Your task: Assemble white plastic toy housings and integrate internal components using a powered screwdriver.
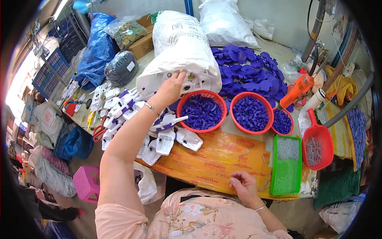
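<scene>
My left hand point(172, 87) reaches into the mouth of a large white woven sack point(181, 40), fingers stretched out over white plastic housings point(195, 81) inside it. Its fingertips touch there, and I see nothing held. Low over the orange-taped table edge, my right hand point(244, 187) is loosely closed, thumb close to the curled fingers, with nothing visible in it. Below my left forearm lies a heap of white housings point(165, 142), some fitted with purple pieces. Red baskets hold small purple parts: one large point(201, 111), another beside it point(250, 114), and a smaller one point(282, 122).
Flat purple discs point(248, 73) spread behind the baskets. At the right are a green tray point(287, 175) of small clear pieces, a red scoop point(317, 145) of metal pins, and an orange power screwdriver point(297, 91). A pink stool point(86, 183) stands on the floor at left.
</scene>
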Tool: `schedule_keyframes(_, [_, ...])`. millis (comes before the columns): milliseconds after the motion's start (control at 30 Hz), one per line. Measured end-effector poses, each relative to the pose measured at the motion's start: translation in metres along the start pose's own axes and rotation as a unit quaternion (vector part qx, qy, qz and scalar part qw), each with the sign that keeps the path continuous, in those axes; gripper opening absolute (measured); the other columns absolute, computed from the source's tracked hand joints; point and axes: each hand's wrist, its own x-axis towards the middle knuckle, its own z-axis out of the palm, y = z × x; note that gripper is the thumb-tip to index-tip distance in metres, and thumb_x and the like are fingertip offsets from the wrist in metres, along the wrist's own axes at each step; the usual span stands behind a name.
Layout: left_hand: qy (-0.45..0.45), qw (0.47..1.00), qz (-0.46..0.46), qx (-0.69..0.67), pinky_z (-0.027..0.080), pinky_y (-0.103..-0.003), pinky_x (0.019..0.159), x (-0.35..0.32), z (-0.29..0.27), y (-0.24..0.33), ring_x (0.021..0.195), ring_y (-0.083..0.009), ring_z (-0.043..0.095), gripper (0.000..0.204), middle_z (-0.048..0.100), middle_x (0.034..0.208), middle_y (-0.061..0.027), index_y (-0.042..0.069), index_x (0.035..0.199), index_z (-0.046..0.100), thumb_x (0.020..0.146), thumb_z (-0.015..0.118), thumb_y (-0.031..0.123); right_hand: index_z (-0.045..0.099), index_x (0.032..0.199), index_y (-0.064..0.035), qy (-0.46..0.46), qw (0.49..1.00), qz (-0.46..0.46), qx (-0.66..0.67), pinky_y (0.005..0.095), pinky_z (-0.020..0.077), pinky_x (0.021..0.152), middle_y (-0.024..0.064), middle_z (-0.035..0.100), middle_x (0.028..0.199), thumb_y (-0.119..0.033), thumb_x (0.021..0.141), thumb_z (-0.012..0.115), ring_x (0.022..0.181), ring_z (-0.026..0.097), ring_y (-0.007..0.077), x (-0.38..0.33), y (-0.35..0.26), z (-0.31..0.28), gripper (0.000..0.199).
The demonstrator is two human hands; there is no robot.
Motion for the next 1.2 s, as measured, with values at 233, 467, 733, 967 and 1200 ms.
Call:
schedule_keyframes(233, [0.036,0.995,-0.035,0.091,0.049,-0.046,0.067,0.001,-0.053,-0.006,0.077,-0.0403,0.060,0.019,0.061,0.085,-0.0214,0.003,0.098,0.054,0.080,0.047,0.001,0.059,0.094,0.0020,-0.011,1.000,-0.007,-0.017,0.0195,0.0458,0.062,0.0010,0.059,0.078,-0.002,0.086,0.057,0.067,0.055,0.0061,0.004,-0.003,0.002,0.009])
schedule_keyframes(467, [0.148,0.986,-0.060,-0.036,0.051,-0.036,0.069,0.006,-0.094,0.008,0.076,-0.0326,0.065,0.025,0.065,0.083,-0.0185,-0.001,0.097,0.062,0.075,0.051,-0.003,0.059,0.094,0.0008,-0.016,1.000,0.000,-0.009,0.0191,0.0455,0.061,0.0002,0.059,0.077,-0.002,0.086,0.058,0.067,0.055,0.0053,0.007,0.003,0.002,0.008])
schedule_keyframes(733, [0.108,0.992,-0.025,0.053,0.050,-0.037,0.066,-0.032,-0.129,0.075,0.072,-0.0325,0.062,0.026,0.063,0.085,-0.0161,0.002,0.097,0.058,0.075,0.048,-0.006,0.059,0.094,0.0003,-0.019,1.000,-0.010,-0.007,0.0182,0.0447,0.061,-0.0022,0.057,0.076,-0.006,0.086,0.060,0.067,0.053,0.0035,-0.002,0.006,0.000,0.010])
schedule_keyframes(967, [0.065,0.939,-0.129,-0.313,0.046,-0.022,0.071,-0.036,-0.141,0.142,0.071,-0.0099,0.058,0.029,0.062,0.082,-0.0052,-0.005,0.102,0.059,0.080,0.042,-0.010,0.058,0.093,0.0011,-0.013,1.000,0.001,-0.022,0.0200,0.0455,0.062,-0.0002,0.057,0.077,-0.003,0.086,0.056,0.067,0.055,0.0056,-0.002,-0.002,0.001,0.009])
schedule_keyframes(1200, [-0.123,0.733,-0.285,-0.605,0.049,-0.024,0.069,-0.077,-0.053,0.201,0.073,-0.0110,0.062,0.028,0.065,0.084,-0.0072,-0.004,0.100,0.060,0.077,0.044,-0.004,0.053,0.113,-0.0003,0.049,0.992,-0.073,0.090,0.0214,0.0458,0.065,0.0037,0.057,0.095,-0.022,0.095,0.050,0.075,0.055,0.0082,0.008,-0.004,-0.007,0.028])
